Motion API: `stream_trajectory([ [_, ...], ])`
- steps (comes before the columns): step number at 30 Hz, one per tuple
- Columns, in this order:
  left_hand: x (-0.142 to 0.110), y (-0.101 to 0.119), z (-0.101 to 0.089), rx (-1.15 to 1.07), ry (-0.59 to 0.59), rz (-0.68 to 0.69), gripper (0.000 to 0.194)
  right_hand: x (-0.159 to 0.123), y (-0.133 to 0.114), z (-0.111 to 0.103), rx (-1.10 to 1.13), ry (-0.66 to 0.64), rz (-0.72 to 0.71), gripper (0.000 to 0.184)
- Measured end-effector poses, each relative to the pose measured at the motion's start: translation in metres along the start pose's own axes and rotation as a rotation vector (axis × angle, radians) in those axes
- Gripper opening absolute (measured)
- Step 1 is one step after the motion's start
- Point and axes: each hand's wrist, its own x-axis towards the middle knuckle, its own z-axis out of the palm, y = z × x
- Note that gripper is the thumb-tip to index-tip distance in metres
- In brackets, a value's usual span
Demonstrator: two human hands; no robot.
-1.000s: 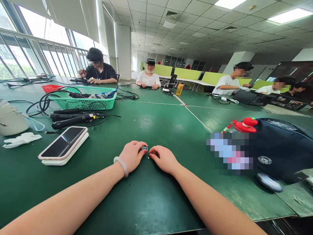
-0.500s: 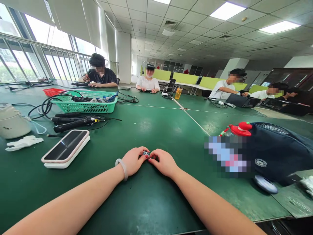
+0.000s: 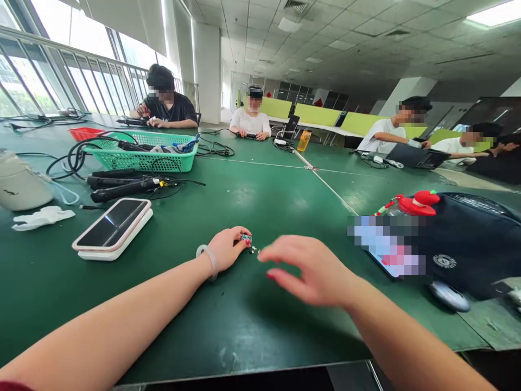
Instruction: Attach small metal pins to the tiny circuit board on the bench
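Note:
My left hand (image 3: 226, 247) rests on the green table (image 3: 260, 195) with its fingers pinched on a small blue-and-silver part (image 3: 245, 238). A pale bangle circles that wrist. A few tiny dark bits (image 3: 255, 250) lie on the table just beside the part. My right hand (image 3: 312, 270) hovers above the table to the right of them, lifted and blurred by motion, fingers stretched out and apart, nothing in it.
A phone on a white pad (image 3: 113, 228) lies at left, with black tools and cables (image 3: 122, 187), a green basket (image 3: 142, 153) and a white jug (image 3: 18, 186) behind. A dark bag (image 3: 468, 239) and red-capped bottle (image 3: 417, 203) sit right. Several people sit at the far side.
My right hand has let go of the small part and lifted away toward me, opening its fingers. My left hand keeps the part pinched in the same spot.

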Motion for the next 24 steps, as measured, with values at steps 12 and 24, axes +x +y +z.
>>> stream_trajectory([
  [12,0.002,0.002,0.0,0.044,-0.035,-0.051,0.028,0.048,0.048,0.059,0.182,-0.192,0.25,0.019],
  [24,0.004,0.001,0.001,0.05,-0.071,-0.043,0.03,0.051,0.042,0.072,-0.013,-0.035,0.218,0.01],
])
